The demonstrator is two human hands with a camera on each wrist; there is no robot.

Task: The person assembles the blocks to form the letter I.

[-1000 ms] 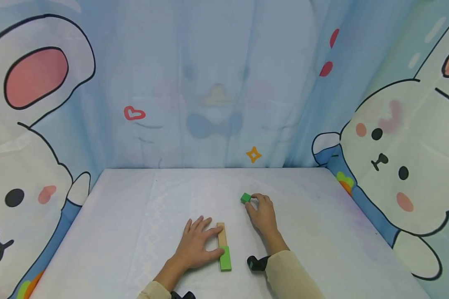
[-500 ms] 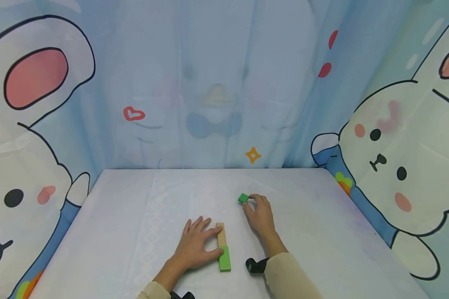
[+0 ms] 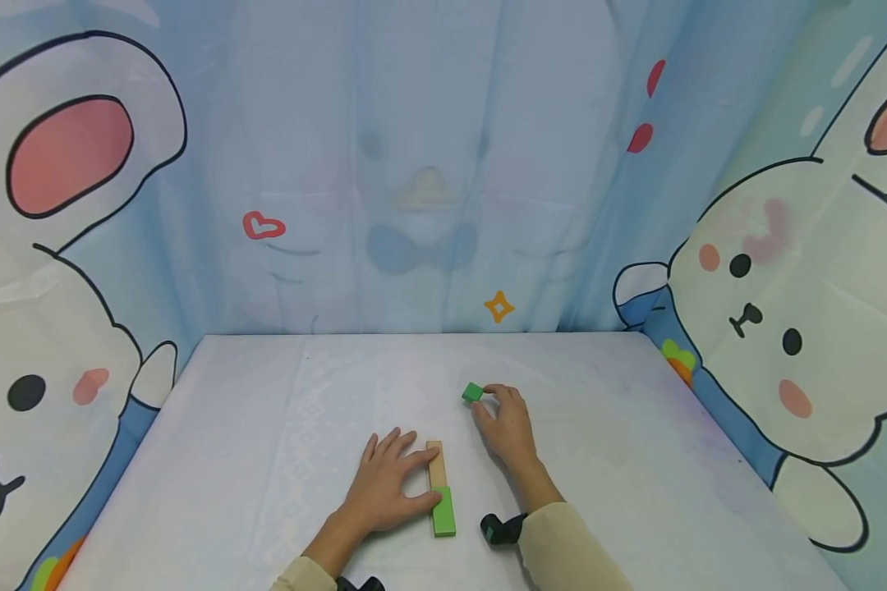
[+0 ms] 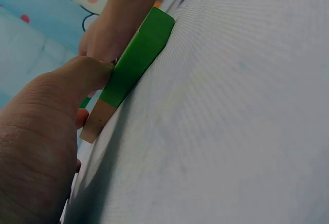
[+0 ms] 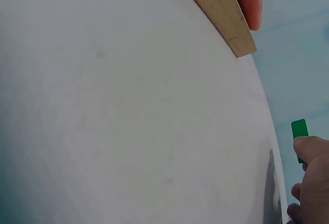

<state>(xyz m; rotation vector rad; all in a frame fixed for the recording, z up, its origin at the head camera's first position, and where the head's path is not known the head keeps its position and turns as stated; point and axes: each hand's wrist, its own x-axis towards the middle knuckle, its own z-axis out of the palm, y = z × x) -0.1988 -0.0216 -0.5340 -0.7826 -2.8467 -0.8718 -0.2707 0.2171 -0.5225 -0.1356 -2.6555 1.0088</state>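
On the white table, my left hand (image 3: 386, 484) lies with fingers spread. Its thumb touches a green block (image 3: 444, 513) and its index fingertip touches a plain wooden block (image 3: 437, 465). These two blocks lie end to end in one line, the green one nearer me, as the left wrist view also shows. Farther back and to the right, my right hand (image 3: 508, 427) pinches a small green block (image 3: 472, 392) between thumb and fingers. In the right wrist view this green block (image 5: 295, 127) appears above the table surface, partly covered by the thumb.
A white cloth covers the table (image 3: 599, 460). Behind it hangs a blue curtain (image 3: 429, 107) with printed rabbits at both sides. A black wrist camera (image 3: 503, 529) sits at my right sleeve.
My right hand has moved slightly left with the small green block in its pinch. The left hand and the two lined-up blocks have stayed put.
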